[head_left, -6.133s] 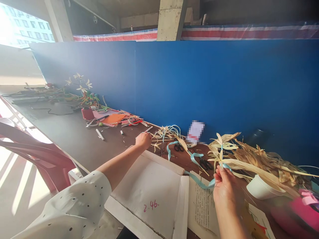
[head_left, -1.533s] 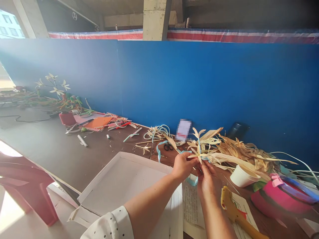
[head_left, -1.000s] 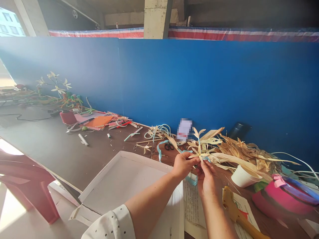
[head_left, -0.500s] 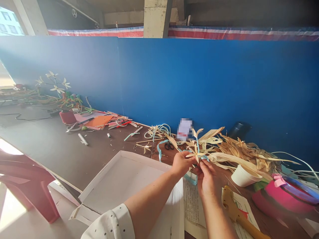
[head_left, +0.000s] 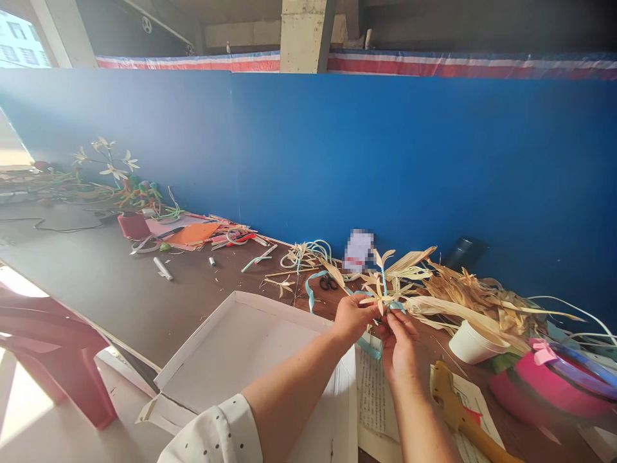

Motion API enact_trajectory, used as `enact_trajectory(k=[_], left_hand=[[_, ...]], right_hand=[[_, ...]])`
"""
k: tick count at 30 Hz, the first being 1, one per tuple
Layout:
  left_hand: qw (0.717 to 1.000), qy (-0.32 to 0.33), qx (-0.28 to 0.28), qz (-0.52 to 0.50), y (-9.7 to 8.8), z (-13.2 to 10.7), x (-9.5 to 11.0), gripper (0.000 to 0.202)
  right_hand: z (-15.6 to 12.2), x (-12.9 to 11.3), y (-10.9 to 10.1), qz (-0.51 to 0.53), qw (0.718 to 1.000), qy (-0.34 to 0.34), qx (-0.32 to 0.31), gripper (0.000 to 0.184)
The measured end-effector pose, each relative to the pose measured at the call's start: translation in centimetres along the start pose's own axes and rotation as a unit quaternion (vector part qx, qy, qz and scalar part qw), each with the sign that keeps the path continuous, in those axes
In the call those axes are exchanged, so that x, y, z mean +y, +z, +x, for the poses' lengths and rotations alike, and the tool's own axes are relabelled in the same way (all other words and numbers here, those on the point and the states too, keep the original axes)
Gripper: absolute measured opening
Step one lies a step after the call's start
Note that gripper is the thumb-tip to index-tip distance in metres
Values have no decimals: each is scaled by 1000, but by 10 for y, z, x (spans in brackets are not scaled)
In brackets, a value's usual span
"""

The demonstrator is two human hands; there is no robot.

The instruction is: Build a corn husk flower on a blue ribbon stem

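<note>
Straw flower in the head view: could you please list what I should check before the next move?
1. Left hand grips the straw flower: ok.
2. Right hand pinches the flower's base: ok.
3. Blue ribbon wound tight at the stem: cannot tell.
4. Ribbon tail trails down between the hands: ok.
5. Scissors lie uncovered on the table beyond the hands: ok.

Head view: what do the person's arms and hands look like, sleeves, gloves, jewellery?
Left hand and right hand are ungloved, with no rings or watch showing. A white sleeve with small dark dots covers the left upper arm; the right forearm shows no sleeve.
</note>
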State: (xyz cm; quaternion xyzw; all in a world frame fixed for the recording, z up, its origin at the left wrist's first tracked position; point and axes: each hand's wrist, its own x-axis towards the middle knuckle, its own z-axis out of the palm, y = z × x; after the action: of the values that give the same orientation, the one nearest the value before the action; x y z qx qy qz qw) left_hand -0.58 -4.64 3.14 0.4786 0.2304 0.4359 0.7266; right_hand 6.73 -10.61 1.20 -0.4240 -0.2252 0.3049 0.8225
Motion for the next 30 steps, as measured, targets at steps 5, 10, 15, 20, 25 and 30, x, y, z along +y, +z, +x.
enact_trajectory(k=[5, 10, 15, 20, 25, 30], left_hand=[[1000, -7, -5, -8, -1, 0, 2, 46], [1000, -6, -4, 8, -4, 3, 0, 44], [1000, 12, -9, 14, -4, 3, -2, 43], [1000, 17, -12, 2, -2, 1, -1, 42], [1000, 18, 1, 4, -1, 1, -2, 41], [1000, 17, 3, 2, -1, 2, -3, 41]], right_hand=[[2, 1, -2, 11, 1000, 9, 5, 25], [2, 0, -2, 20, 999, 21, 13, 28], [2, 1, -3, 22, 1000, 15, 10, 28], [2, 2, -2, 19, 1000, 15, 7, 31], [2, 2, 0, 14, 1000, 15, 6, 35], [2, 3, -1, 6, 1000, 13, 9, 34]])
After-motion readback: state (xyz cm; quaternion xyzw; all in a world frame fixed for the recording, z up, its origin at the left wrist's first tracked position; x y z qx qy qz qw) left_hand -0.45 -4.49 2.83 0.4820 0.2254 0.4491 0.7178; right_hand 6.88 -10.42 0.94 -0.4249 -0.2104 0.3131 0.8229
